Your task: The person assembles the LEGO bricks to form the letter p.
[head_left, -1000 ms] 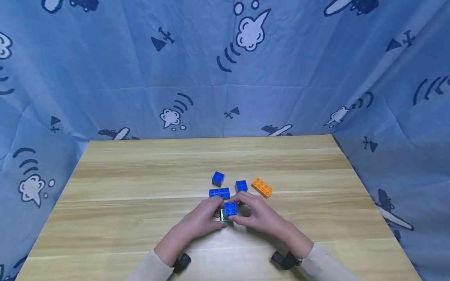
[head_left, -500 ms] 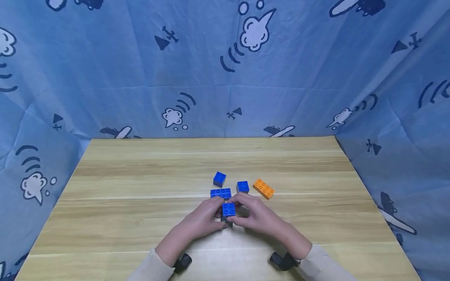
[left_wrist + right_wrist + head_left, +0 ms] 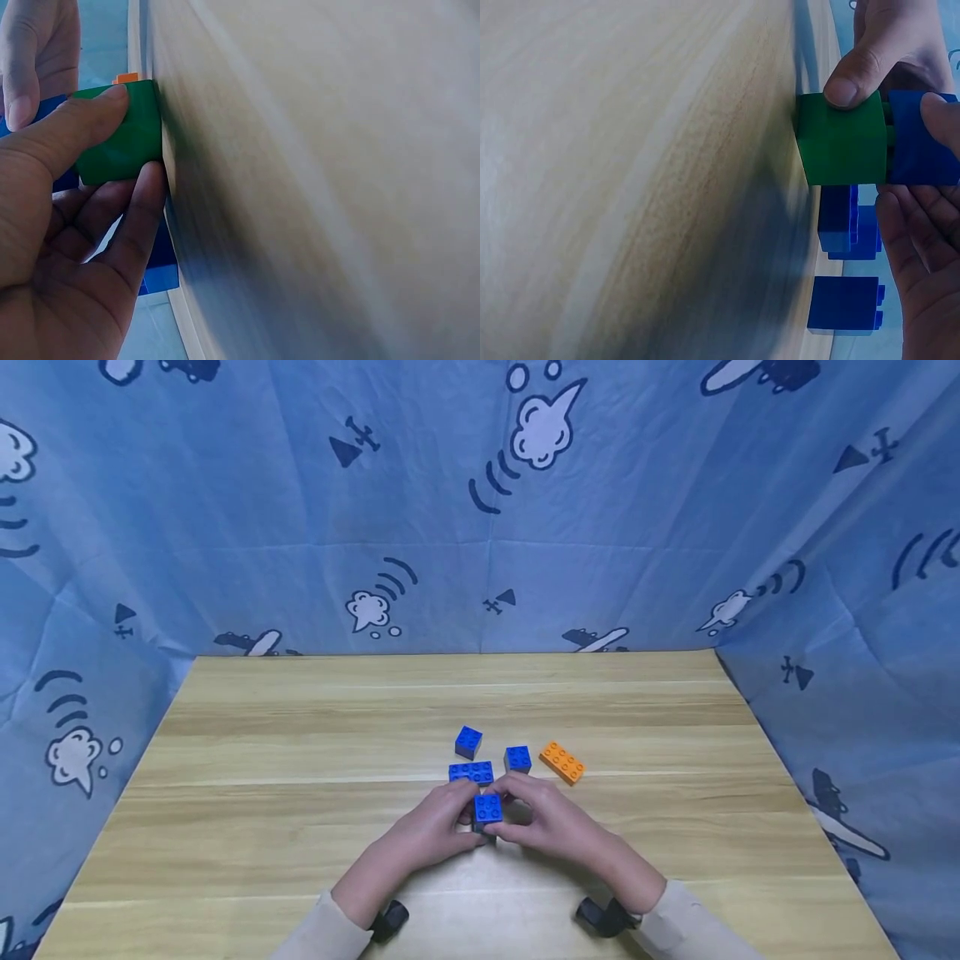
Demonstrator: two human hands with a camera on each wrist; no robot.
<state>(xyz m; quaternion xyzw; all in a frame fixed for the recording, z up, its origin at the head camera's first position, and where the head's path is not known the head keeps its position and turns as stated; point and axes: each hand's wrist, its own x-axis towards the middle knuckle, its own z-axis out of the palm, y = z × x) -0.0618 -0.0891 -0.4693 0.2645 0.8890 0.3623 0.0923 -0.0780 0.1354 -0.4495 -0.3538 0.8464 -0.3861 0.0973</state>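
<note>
My left hand (image 3: 435, 828) pinches a green brick (image 3: 124, 135) between thumb and fingers, low at the table surface. My right hand (image 3: 551, 814) grips a small blue brick (image 3: 488, 807) with four-sided studded top facing up. In the right wrist view the blue brick (image 3: 922, 139) stands right above the green brick (image 3: 844, 142), lined up with it. A narrow gap with green studs shows between the two. From the head view the blue brick hides nearly all of the green one.
Just beyond the hands lies a long blue brick (image 3: 471, 772). Two small blue bricks, one farther left (image 3: 468, 742) and one nearer right (image 3: 517, 758), stand close by. An orange brick (image 3: 562, 763) lies to their right on the wooden table (image 3: 300, 735). Blue patterned cloth (image 3: 420, 485) hangs behind.
The blue brick in my right hand has moved slightly left, from beside the green brick's studs to over them. My left hand keeps its hold; the head view has shifted a little.
</note>
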